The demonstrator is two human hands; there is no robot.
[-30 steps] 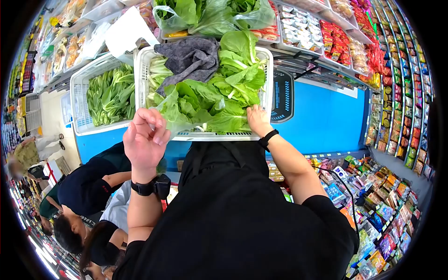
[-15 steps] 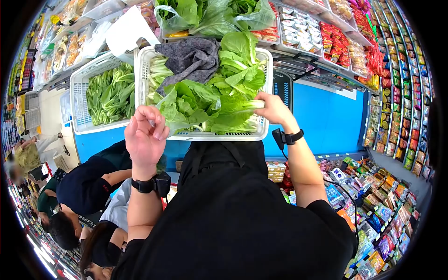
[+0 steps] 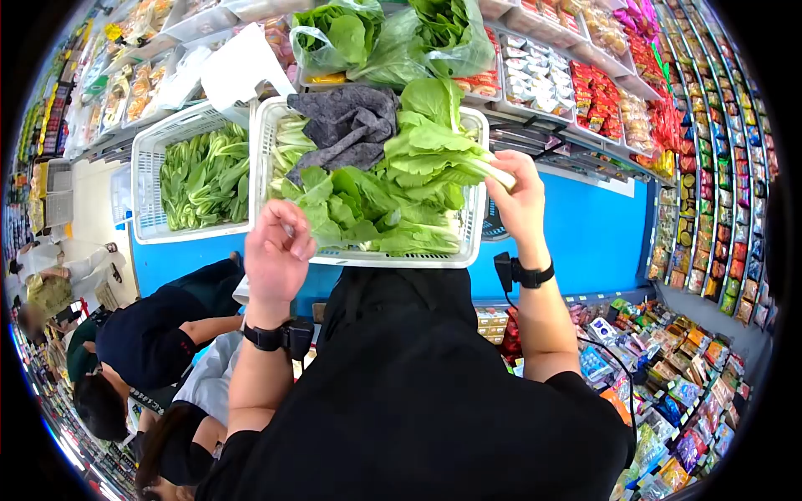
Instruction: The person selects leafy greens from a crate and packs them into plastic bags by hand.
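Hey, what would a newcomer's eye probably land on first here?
Probably the white basket of leafy greens in front of the person, with a crumpled dark gray cloth lying on top, toward the back. Next, perhaps the right hand gripping a pale-stemmed vegetable at the basket's right side, near a bright blue surface.

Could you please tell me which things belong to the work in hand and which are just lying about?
In the work:
leafy vegetable in the grip of the right hand
front basket

Apparently just lying about:
grey cloth
left basket
bagged greens
red packets
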